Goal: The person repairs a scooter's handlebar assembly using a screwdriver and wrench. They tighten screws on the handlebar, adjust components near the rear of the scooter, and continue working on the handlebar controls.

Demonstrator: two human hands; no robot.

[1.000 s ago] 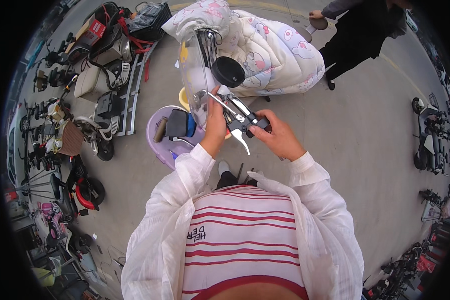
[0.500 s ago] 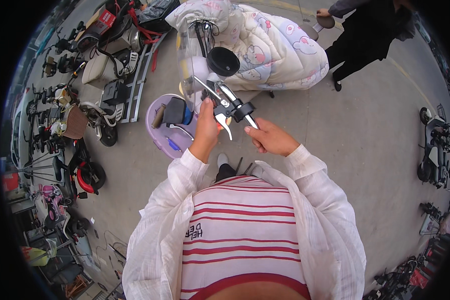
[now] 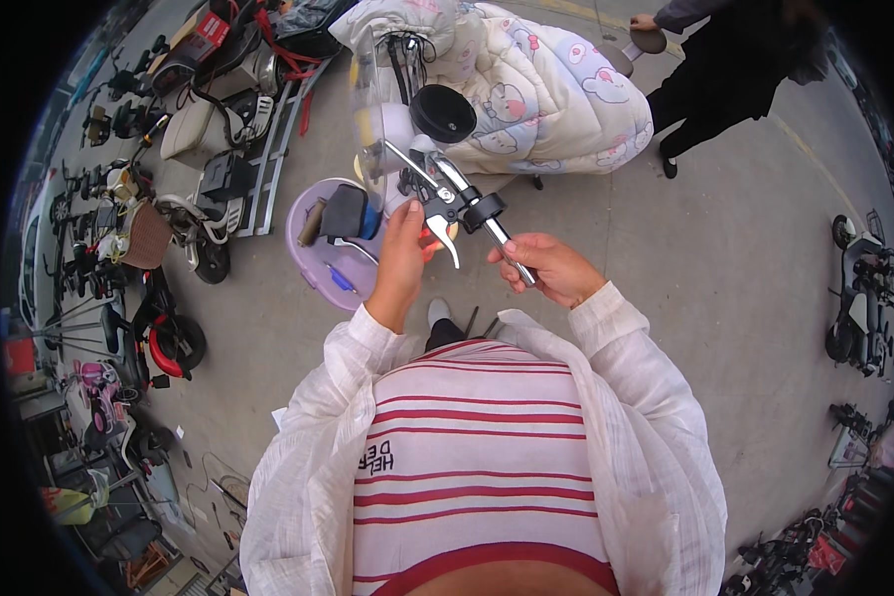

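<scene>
A scooter handlebar [image 3: 499, 236] of bare chrome slants down toward me, its end uncovered. My right hand [image 3: 561, 270] has thumb and fingers around the bar close to that end. A black ring-shaped control housing [image 3: 484, 210] sits on the bar, with a silver brake lever [image 3: 447, 241] beside it. My left hand [image 3: 398, 260] grips the base of the brake lever, its thumb up; some fingers are hidden behind. A round black mirror [image 3: 442, 113] stands just beyond the bar, beside a clear windshield [image 3: 367, 119].
A purple tub [image 3: 303, 260] on the ground at left holds a dark pouch, a blue item and other things. A quilted cover [image 3: 556, 94] drapes the scooter. A person in dark clothes [image 3: 720, 84] stands at far right. Parked scooters [image 3: 174, 343] line the left side.
My right hand has shifted slightly right and down along the bar, so more bare chrome shows, including its end. My left hand stays at the lever's base.
</scene>
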